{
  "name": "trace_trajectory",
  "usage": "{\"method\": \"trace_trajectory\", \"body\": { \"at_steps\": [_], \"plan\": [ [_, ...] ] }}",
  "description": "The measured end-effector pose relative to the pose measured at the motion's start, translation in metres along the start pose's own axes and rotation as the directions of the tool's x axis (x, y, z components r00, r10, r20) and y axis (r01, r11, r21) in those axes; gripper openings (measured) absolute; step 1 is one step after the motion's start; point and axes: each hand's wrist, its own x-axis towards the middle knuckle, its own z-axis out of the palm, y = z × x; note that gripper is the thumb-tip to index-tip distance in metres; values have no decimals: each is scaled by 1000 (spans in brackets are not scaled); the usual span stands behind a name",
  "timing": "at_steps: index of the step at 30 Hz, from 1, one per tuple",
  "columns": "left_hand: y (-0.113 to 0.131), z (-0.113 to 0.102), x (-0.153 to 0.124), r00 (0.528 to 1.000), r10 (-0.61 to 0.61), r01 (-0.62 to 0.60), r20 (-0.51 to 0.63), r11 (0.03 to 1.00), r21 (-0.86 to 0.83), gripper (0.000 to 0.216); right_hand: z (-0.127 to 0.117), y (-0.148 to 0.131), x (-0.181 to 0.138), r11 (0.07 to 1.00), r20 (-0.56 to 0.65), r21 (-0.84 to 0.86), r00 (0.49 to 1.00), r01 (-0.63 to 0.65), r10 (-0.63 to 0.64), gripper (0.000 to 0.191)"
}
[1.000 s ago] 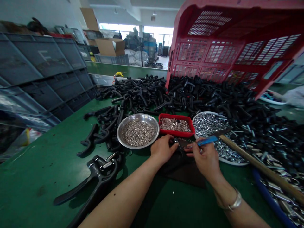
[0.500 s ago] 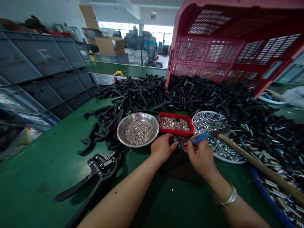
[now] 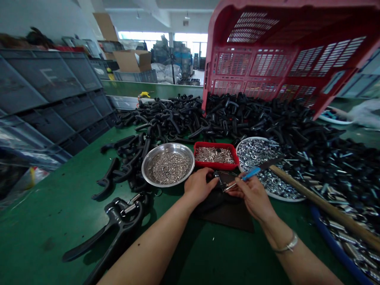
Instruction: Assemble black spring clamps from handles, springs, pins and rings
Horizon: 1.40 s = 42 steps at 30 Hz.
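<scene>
My left hand (image 3: 199, 185) is closed on a black hand-grip exerciser part (image 3: 209, 202) lying over a dark flat pad (image 3: 228, 217). Small metal fittings show at that part's far end, beside my fingertips. My right hand (image 3: 252, 194), with a silver bangle on its wrist, pinches a blue-handled tool (image 3: 251, 173). A dark, blade-like piece extends from the handle toward the upper right. Below my right fingers a thin metal shaft points at the fittings; whether it belongs to the tool I cannot tell. A sprung hand-grip exerciser (image 3: 118, 221) lies left of my left forearm.
Before my hands stand a steel bowl (image 3: 145, 170) of small metal pieces, a red tray (image 3: 215, 164) of pins and a white-rimmed dish (image 3: 289, 198) of metal parts. A wooden shaft (image 3: 320, 202) crosses the right side. Black handles (image 3: 175, 118) heap behind, beneath a tipped red crate (image 3: 212, 71).
The view has shifted slightly. My right hand has tilted, and the thin metal shaft by the fittings now shows more clearly. My left hand keeps its hold.
</scene>
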Motion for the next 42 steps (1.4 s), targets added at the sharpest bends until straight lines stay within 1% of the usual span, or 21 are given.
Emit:
{"method": "trace_trajectory", "body": {
  "at_steps": [3, 7, 9, 11, 13, 15, 16, 19, 21, 23, 25, 26, 27, 28, 31, 33, 35, 37, 39, 40, 42],
  "plan": [
    [-2, 2, 1, 1000, 17, -17, -14, 1000, -7, 31, 3, 5, -3, 991, -94, -59, 987, 124, -129, 36],
    [-5, 3, 1, 999, 23, -23, -22, 1000, -5, 31, 6, 8, -7, 969, -87, -169, 976, 183, -199, 33],
    [-5, 3, 1, 999, 26, -26, -22, 1000, -2, 31, 8, 5, -7, 935, -68, -276, 966, 222, -249, 30],
    [-5, 2, 1, 999, 30, -30, -23, 1000, 3, 32, 12, 0, -5, 840, -13, -453, 940, 299, -342, 25],
    [-4, 2, 0, 999, 33, -33, -14, 999, 8, 32, 14, -5, -3, 672, 97, -626, 894, 396, -437, 21],
    [-3, 2, 0, 999, 33, -33, -6, 999, 22, 33, 14, -5, -3, 546, 202, -697, 858, 464, -471, 17],
    [-2, 2, -1, 999, 34, -34, -3, 999, 35, 33, 13, -3, -3, 523, 231, -701, 848, 484, -476, 16],
    [0, 2, -1, 998, 57, -56, -1, 995, 88, 34, 9, 4, -6, 508, 230, -694, 826, 511, -515, 13],
    [1, 2, -1, 997, 82, -82, -2, 990, 114, 34, 9, 1, -6, 517, 219, -676, 812, 526, -541, 13],
    [1, 2, 0, 996, 94, -91, -11, 986, 140, 34, 12, -15, -2, 646, 148, -568, 835, 510, -529, 15],
    [2, 2, -1, 995, 93, -88, -26, 981, 172, 34, 14, -37, 4, 794, 24, -380, 863, 475, -505, 19],
    [3, 3, -1, 995, 92, -84, -35, 979, 188, 34, 14, -47, 7, 826, -13, -313, 868, 468, -496, 21],
    [4, 4, -2, 995, 92, -81, -44, 975, 205, 33, 13, -53, 9, 839, -4, -291, 876, 460, -482, 23],
    [5, 5, -4, 994, 96, -82, -55, 971, 223, 33, 11, -56, 9, 834, 46, -314, 885, 454, -464, 24],
    [11, 2, -8, 983, 144, -110, -112, 957, 267, 35, 3, -39, 4, 785, 207, -464, 912, 411, -355, 23],
    [13, -8, -10, 974, 158, -109, -165, 956, 273, 32, -2, -20, -3, 792, 174, -481, 927, 375, -333, 23],
    [10, -26, -9, 971, 104, -40, -217, 958, 283, 29, -4, -6, -9, 822, 115, -452, 936, 347, -332, 25],
    [0, -47, -7, 970, -24, 107, -243, 937, 332, 28, -5, -1, -12, 831, 98, -440, 938, 339, -331, 27],
    [-15, -67, -5, 959, -189, 263, -209, 869, 420, 25, -4, -2, -13, 820, 106, -457, 936, 346, -336, 26],
    [-23, -74, -4, 951, -254, 308, -176, 832, 462, 24, -3, -3, -12, 808, 110, -473, 933, 352, -342, 25],
    [-38, -82, -3, 939, -325, 335, -112, 791, 512, 26, -1, -6, -11, 744, 132, -544, 915, 389, -382, 20]
  ]
}}
